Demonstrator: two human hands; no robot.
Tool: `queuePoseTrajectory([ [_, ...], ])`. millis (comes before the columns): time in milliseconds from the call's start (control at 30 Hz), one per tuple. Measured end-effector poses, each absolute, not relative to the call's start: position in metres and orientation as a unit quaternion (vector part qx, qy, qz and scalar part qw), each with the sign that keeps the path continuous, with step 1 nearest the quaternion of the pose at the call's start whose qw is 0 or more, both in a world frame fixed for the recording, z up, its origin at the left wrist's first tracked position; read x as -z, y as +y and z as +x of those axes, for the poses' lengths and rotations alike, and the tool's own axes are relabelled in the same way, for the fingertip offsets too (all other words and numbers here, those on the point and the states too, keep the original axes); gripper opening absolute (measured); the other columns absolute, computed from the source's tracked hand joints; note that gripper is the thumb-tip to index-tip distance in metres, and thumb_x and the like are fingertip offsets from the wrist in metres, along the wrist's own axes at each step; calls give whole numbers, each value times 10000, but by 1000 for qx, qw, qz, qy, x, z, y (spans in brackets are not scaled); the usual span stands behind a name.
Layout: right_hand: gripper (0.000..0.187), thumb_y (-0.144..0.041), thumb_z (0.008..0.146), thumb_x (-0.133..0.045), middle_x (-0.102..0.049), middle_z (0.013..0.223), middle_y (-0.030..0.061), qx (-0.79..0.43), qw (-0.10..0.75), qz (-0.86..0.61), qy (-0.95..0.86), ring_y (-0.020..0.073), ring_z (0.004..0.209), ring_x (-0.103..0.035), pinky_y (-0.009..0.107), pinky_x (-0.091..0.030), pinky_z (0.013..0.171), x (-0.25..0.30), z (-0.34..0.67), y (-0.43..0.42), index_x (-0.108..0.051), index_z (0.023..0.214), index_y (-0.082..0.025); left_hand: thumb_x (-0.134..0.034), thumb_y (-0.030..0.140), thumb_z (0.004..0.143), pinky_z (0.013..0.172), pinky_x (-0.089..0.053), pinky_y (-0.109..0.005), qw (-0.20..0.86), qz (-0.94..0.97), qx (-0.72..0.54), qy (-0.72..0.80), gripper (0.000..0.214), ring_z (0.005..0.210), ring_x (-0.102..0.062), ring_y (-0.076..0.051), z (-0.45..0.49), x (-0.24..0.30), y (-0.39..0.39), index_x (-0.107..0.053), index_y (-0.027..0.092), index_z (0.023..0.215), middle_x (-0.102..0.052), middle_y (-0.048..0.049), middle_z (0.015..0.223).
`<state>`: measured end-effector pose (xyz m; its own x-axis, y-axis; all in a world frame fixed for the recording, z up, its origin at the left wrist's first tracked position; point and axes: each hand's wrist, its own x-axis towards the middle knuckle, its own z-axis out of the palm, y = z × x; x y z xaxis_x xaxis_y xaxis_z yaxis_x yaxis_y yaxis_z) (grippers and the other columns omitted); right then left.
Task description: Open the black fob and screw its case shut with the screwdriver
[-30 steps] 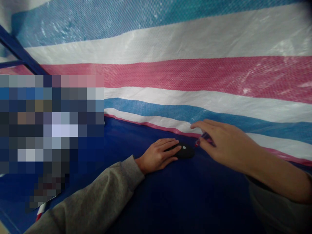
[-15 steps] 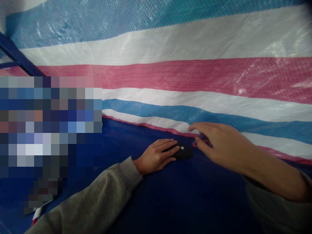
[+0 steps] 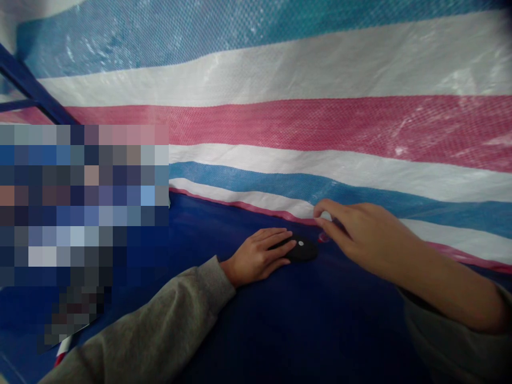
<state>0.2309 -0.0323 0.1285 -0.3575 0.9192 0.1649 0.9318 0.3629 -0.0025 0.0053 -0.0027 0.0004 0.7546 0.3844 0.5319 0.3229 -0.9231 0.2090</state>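
Head view: left hand (image 3: pixel 256 257) lies flat on the dark blue surface (image 3: pixel 304 325), grip open, fingertips on a black oval device (image 3: pixel 304 250). Beyond, right hand (image 3: pixel 362 234) curls over a small red piece (image 3: pixel 323 238) by the striped woven sheet (image 3: pixel 280 125); I cannot tell its grip.

Ahead of you: woven striped tarp (image 3: pixel 280 122), bands blue, white, red, rising behind dark blue sheet (image 3: pixel 320 330). Red hem (image 3: pixel 240 204) runs along join. Upper left of your view: blue metal bars (image 3: pixel 32 90), slanting. Left area blurred, unreadable.
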Motion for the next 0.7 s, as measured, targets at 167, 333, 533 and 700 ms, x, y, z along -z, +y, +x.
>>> queuePoseTrajectory([
  [167,394,-479,969,-323,-683,677,42,51,65,-578,-812,247,625,-653,346,-412,602,-126,231,-30,-625,993,-228,-493,350,978,1051,-485,-432,49,934,-297,192,397,1289,-517,-245,6,-1,-3,-527,174,1332,-572,-111,1354],
  [333,267,-347,923,-432,-701,1002,73,38,117,-539,-833,241,832,-675,368,-473,739,-125,230,-33,-601,1081,-212,-492,354,978,1047,-489,-439,51,933,-302,192,395,1284,-524,-248,6,-3,-4,-530,178,1329,-581,-113,1342],
  [533,289,-207,891,-403,-697,1058,72,44,104,-532,-839,251,883,-683,381,-483,757,-123,234,-32,-588,1112,-219,-496,351,978,1055,-481,-434,50,935,-297,189,402,1292,-513,-247,6,-2,-3,-529,164,1332,-572,-118,1354],
  [700,378,-425,967,-323,-720,782,76,56,50,-584,-808,278,710,-687,378,-456,641,-126,231,-32,-604,1119,-222,-492,354,979,1055,-480,-431,48,935,-297,187,394,1293,-512,-242,6,-1,-3,-537,162,1320,-573,-117,1353],
])
